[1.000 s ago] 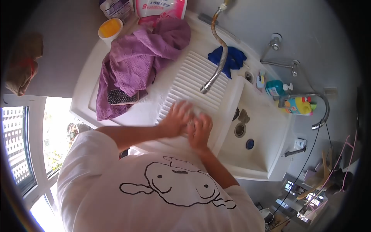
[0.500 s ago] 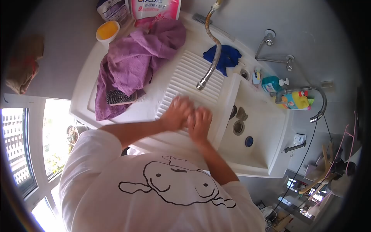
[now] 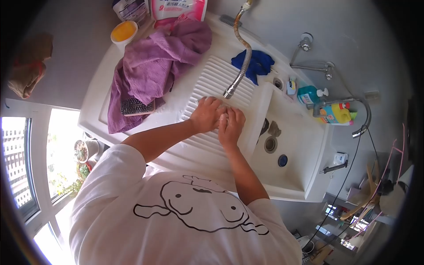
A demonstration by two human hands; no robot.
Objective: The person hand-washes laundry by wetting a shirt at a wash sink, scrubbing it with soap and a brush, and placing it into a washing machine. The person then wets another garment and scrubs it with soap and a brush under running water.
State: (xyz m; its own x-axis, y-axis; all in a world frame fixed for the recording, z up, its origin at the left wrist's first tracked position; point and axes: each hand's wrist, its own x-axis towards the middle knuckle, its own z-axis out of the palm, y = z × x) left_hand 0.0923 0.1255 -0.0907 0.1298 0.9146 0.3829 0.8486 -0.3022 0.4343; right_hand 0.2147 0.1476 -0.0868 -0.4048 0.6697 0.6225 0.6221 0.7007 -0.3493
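Observation:
Over the ribbed washboard [image 3: 217,78], my left hand [image 3: 206,115] and my right hand [image 3: 231,126] are pressed together, fingers curled. A little white shows between them, perhaps suds or a small pale item; what they grip is hidden. Just beyond my fingers hangs the metal end of a flexible tap hose [image 3: 242,76]. To the left lies a crumpled purple cloth [image 3: 150,70], with a dark-bristled scrubbing brush [image 3: 137,107] resting on its lower part.
Right of the washboard is a white basin [image 3: 298,154] with a drain and a dark blue round cap. A blue cloth [image 3: 254,65] lies behind. Teal pump bottle [image 3: 308,94] and yellow bottle [image 3: 338,115] line the right rim. An orange-filled tub [image 3: 123,33] stands back left.
Both hands have moved slightly up the washboard, away from my body, and stay together. They look sharper now than before. The cloths, brush and bottles have not been moved.

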